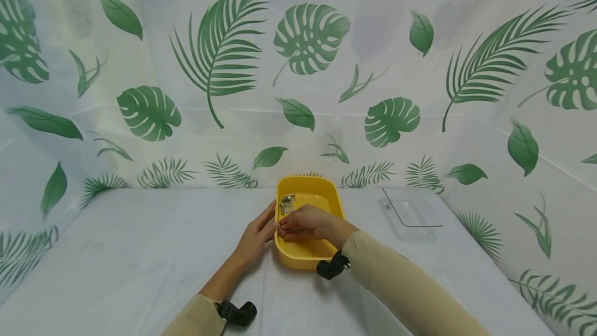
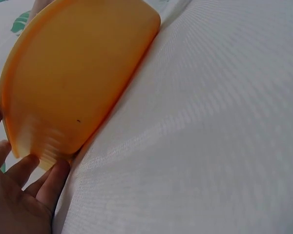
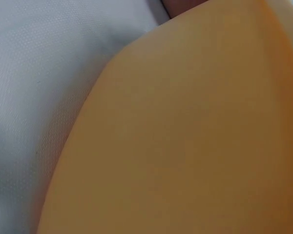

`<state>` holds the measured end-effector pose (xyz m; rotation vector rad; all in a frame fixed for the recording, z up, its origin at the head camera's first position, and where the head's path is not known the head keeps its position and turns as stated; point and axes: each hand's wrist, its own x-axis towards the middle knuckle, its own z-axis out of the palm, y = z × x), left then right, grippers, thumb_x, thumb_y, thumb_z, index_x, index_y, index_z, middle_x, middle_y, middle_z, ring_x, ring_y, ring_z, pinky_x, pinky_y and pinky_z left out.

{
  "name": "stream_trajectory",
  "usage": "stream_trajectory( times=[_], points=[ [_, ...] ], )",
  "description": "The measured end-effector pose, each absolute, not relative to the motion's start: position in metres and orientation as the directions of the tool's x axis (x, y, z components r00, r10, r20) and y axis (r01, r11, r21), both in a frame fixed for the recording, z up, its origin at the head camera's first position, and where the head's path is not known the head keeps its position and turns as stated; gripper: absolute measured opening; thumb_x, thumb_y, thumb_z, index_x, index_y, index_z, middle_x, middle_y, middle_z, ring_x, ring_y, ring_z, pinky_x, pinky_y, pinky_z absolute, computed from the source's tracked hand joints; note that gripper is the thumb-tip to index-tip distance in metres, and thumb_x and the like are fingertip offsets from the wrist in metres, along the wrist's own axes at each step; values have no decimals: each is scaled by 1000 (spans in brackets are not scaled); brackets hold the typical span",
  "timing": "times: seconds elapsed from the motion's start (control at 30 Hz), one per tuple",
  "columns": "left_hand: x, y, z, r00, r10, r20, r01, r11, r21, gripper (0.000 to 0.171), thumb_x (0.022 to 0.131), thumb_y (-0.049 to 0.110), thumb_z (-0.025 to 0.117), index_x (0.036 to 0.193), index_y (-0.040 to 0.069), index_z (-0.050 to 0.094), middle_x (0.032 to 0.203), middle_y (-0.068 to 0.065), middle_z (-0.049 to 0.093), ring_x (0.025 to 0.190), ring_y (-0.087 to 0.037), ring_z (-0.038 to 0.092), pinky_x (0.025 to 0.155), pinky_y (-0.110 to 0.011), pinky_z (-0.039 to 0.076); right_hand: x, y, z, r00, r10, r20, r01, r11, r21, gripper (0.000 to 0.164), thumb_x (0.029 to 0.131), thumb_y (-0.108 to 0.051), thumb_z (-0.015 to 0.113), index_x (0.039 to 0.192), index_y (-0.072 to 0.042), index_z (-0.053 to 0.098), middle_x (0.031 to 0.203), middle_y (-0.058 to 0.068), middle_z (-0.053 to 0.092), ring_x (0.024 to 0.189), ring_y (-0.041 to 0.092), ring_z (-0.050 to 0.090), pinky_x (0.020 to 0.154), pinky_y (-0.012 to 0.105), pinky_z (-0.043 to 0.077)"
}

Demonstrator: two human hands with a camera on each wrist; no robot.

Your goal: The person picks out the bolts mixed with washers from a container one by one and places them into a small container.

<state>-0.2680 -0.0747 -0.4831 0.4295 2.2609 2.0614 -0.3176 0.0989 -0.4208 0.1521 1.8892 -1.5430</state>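
A deep yellow plastic tray (image 1: 308, 263) stands on the table in the head view. My left hand (image 1: 254, 240) rests against its left side, with fingers spread along the outer wall; in the left wrist view the fingertips (image 2: 27, 168) touch the tray's wall. Inside the tray, my right hand (image 1: 310, 222) reaches across to the left wall with its fingers bent. Whether a small part is between those fingertips is too small to make out. Several small metal parts (image 1: 287, 199) lie in the tray's far left, beyond the right hand. The right wrist view shows mostly the tray's outer wall (image 3: 176, 136).
To the right of the tray lies a clear plastic container (image 1: 410, 217) with a dark-edged transparent sheet across it. A white cloth (image 1: 140, 253) covers the table. Behind it hangs a leaf-patterned white backdrop (image 1: 326, 97).
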Motion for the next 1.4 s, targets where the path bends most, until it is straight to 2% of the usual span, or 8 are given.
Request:
stream_trajectory(
  times=[0.27,0.63,0.87,1.03,1.13,1.2,1.27,1.4],
  points=[
    [-267,-73,-482,-964,237,118,144,95,985,58,106,20,48,161,23,30,162,-16,38,144,-33,47,104,-41,55,-317,97,-426,-780,-279,-560,486,294,-823,24,96,-9,66,114,5,72,95,12,75,81,17,72,85,32,63],
    [-266,-74,-482,-964,233,126,146,70,987,57,106,18,48,160,18,31,161,-20,37,142,-37,48,103,-41,56,-316,94,-424,-819,-234,-523,454,293,-841,23,95,-5,67,115,5,71,103,15,74,79,17,71,84,32,63],
    [-267,-73,-482,-964,226,140,159,66,985,58,105,17,49,160,17,31,161,-20,39,140,-38,51,102,-41,56,-318,96,-416,-868,-229,-441,388,245,-889,27,93,-4,69,118,7,69,106,15,73,81,15,72,85,32,63],
    [-267,-73,-482,-964,228,134,155,74,985,58,105,16,48,160,18,31,161,-19,39,141,-38,49,102,-41,56,-323,109,-402,-876,-232,-422,376,218,-900,35,96,-4,65,128,9,63,117,19,71,97,24,74,86,30,63],
    [-267,-73,-481,-966,223,132,150,63,987,57,105,13,47,160,17,31,160,-21,39,141,-39,49,103,-43,56,-326,122,-390,-876,-230,-425,373,238,-897,39,97,-6,64,133,10,59,128,24,66,112,31,70,95,33,60],
    [-267,-73,-481,-966,221,136,152,57,987,57,105,13,47,160,16,32,160,-22,39,140,-39,49,103,-43,56,-327,131,-383,-880,-222,-421,366,250,-897,39,97,-6,64,133,9,60,133,25,63,117,32,69,101,37,57],
    [-266,-73,-481,-967,218,131,146,56,988,57,105,13,47,160,17,32,160,-21,39,140,-39,50,102,-43,56,-327,140,-376,-887,-204,-414,357,263,-896,38,96,-7,66,131,8,61,130,24,66,111,29,71,104,40,54],
    [-267,-73,-482,-966,223,130,145,53,988,57,105,14,47,160,17,32,161,-20,38,140,-38,49,103,-42,56,-328,163,-371,-897,-197,-395,331,291,-898,35,96,-8,66,128,7,63,111,15,72,91,18,74,104,42,54]
  ],
)
